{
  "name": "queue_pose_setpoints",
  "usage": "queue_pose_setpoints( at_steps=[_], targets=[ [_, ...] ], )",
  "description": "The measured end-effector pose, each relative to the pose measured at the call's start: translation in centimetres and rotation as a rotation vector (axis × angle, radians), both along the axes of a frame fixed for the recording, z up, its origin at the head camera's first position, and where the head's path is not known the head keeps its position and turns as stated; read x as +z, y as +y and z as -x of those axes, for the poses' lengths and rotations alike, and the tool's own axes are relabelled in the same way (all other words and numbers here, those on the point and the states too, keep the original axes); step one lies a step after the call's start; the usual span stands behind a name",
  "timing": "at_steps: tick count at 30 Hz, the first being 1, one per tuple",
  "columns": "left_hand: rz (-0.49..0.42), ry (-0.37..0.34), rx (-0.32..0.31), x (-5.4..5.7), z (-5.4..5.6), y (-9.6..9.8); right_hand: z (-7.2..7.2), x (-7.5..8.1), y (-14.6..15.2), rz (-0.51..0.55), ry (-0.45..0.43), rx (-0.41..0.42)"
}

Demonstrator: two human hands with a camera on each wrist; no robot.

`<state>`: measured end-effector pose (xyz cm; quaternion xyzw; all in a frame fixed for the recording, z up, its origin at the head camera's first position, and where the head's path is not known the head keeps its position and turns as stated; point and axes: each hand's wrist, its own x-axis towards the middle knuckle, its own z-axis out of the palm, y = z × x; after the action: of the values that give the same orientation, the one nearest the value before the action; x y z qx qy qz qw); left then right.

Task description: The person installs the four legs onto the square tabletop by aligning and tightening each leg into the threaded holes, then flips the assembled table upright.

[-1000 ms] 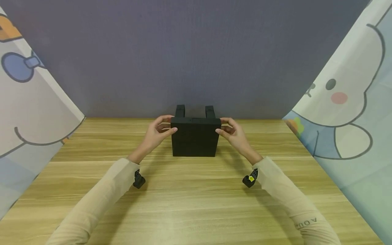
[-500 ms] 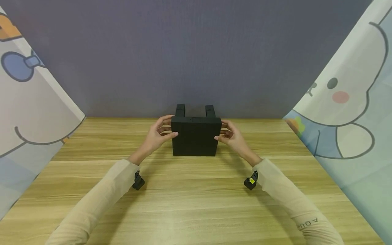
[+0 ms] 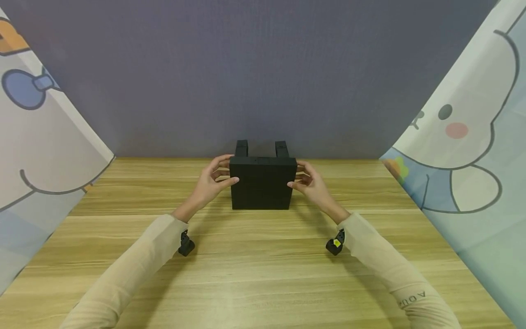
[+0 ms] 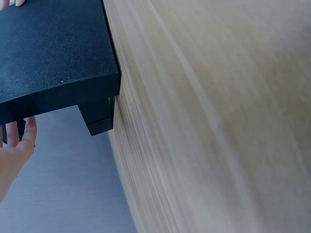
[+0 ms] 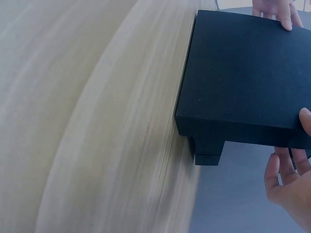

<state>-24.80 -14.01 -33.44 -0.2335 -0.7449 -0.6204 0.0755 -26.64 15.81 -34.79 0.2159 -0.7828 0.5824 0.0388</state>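
Observation:
A black square-topped stand with short block legs (image 3: 262,188) is tipped up on its edge on the wooden table, its flat face toward me and two legs jutting backward at the top. My left hand (image 3: 207,183) grips its left side, thumb on the flat face and fingers behind. On the opposite side my right hand (image 3: 313,185) holds it the same way. The right wrist view shows the stand (image 5: 248,73) with both hands at its sides. Another leg, low by the table, appears in the left wrist view beneath the stand's panel (image 4: 58,48). Some fingertips are hidden behind it.
The wood-grain table (image 3: 263,265) extends toward me and to both sides. A grey wall panel (image 3: 255,82) rises behind the stand. Cartoon-printed sheets (image 3: 472,137) flank both sides. A small black wrist camera (image 3: 186,244) hangs under the left cuff.
Between one second and half a second ago, both thumbs slid slightly lower on the flat face. The stand stays practically in place, and little differs since then.

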Motion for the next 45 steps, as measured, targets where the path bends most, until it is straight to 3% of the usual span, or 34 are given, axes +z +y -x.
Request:
queue_pose_setpoints(
  at_steps=[11, 32, 45],
  targets=[
    [0.002, 0.018, 0.015, 0.1, -0.3, 0.1, -0.1, 0.1, -0.1, 0.011, 0.013, -0.017],
    [0.028, -0.001, 0.075, 2.4, -1.4, 0.5, -0.5, 2.4, 0.3, 0.069, 0.037, -0.014],
    [-0.002, -0.014, 0.098, 3.4, -1.4, 0.9, -0.9, 3.4, 0.4, 0.095, -0.01, -0.015]
  ],
)
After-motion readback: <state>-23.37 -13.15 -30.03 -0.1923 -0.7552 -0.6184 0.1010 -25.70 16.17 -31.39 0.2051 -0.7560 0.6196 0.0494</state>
